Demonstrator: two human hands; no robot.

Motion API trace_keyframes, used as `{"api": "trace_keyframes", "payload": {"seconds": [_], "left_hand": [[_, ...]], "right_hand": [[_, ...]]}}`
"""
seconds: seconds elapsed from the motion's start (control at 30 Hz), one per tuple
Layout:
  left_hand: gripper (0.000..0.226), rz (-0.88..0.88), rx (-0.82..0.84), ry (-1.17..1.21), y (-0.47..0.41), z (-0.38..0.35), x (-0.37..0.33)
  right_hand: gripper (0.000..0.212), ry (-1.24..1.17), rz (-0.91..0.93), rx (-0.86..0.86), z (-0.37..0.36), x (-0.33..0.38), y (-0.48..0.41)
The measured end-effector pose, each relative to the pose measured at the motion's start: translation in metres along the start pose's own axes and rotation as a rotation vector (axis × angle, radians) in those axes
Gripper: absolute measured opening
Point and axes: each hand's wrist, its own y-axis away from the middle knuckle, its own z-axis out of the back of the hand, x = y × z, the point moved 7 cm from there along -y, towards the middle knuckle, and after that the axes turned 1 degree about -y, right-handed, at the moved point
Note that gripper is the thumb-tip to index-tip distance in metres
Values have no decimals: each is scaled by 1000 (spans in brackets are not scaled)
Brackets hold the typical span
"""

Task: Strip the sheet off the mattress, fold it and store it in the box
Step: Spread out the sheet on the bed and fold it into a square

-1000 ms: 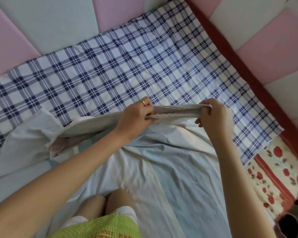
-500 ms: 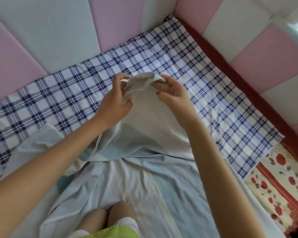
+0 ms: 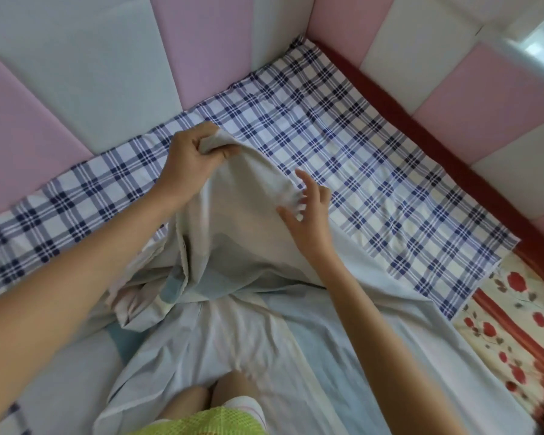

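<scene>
Padded wall panels (image 3: 76,73) in pink, lilac and pale grey-white close off two sides of a bed corner. In front of them, the left hand (image 3: 192,155) is raised over the bed, its fingers curled tight round a bunched corner of a pale blue-and-white striped sheet (image 3: 239,221), which hangs from the fist in a long fold. The right hand (image 3: 311,211) is just to the right and lower, fingers spread and loose, the index finger pointing up. Its thumb lies against the hanging edge of the sheet, where a small frilled trim shows, but no finger closes round the cloth.

From the two hands the sheet drops into a crumpled heap between the forearms, then spreads over the near part of the bed. Two bare knees (image 3: 201,400) rest on it at the bottom of the view, with a yellow-green checked garment (image 3: 208,422) just below them.

Beyond the sheet, a blue-and-white plaid cloth (image 3: 343,146) lies flat on the bed and reaches the panels. A dark red strip of bed frame (image 3: 437,142) runs along the right side between the plaid cloth and the panels. At the lower right, a cream cloth printed with red roses (image 3: 515,324) shows beside the plaid cloth's corner.
</scene>
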Motion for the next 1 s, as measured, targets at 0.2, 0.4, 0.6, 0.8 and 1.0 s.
{"api": "trace_keyframes", "payload": {"seconds": [0.2, 0.4, 0.6, 0.8, 1.0], "left_hand": [[16, -71, 48, -4, -14, 25, -15], [6, -41, -42, -131, -39, 40, 8], [15, -44, -59, -473, -80, 38, 37], [19, -114, 35, -939, -140, 5, 71], [24, 39, 18, -1051, -193, -37, 123]], "right_hand": [[33, 605, -166, 181, 21, -87, 4], [16, 688, -336, 76, 49, -105, -13], [30, 762, -351, -59, 72, -112, -67], [19, 741, -458, -215, 67, -148, -115], [22, 463, -634, -350, 54, -204, -147]]}}
